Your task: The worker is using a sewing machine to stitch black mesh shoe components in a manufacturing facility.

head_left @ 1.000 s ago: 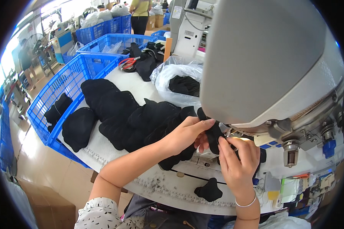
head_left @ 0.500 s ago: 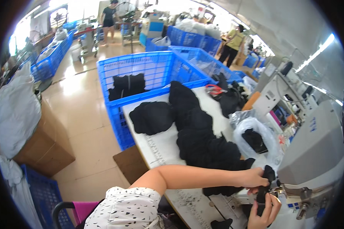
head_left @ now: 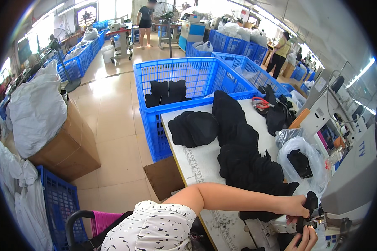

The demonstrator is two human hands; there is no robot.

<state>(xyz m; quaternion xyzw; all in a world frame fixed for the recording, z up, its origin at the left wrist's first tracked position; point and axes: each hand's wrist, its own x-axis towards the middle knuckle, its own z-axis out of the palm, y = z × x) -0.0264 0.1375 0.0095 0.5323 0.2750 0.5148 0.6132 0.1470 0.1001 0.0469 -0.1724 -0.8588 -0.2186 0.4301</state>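
Note:
At the right, my left hand [head_left: 295, 206] is closed on a small black fabric piece [head_left: 310, 203] beside the metal working end of a grey sewing machine [head_left: 351, 171]. Just below, my right hand [head_left: 304, 240] pinches the lower part of that same piece; the lower edge of the picture cuts this hand off. My left forearm reaches across the white worktable [head_left: 193, 170]. Beyond the forearm lies a long overlapping row of black fabric pieces [head_left: 247, 157], with a separate stack of black pieces [head_left: 192, 129] to its left.
A clear plastic bag [head_left: 286, 158] holding black pieces stands by the machine. Red-handled cutters [head_left: 262, 103] lie at the table's far end. A blue crate [head_left: 143, 121] with black bundles adjoins the table. Left are a cardboard box [head_left: 73, 152] and white sack [head_left: 37, 111]. Two people stand farther back.
My view has turned left and up slightly, so the scene sits farther right in the picture. Both hands stay on the black fabric piece at the machine.

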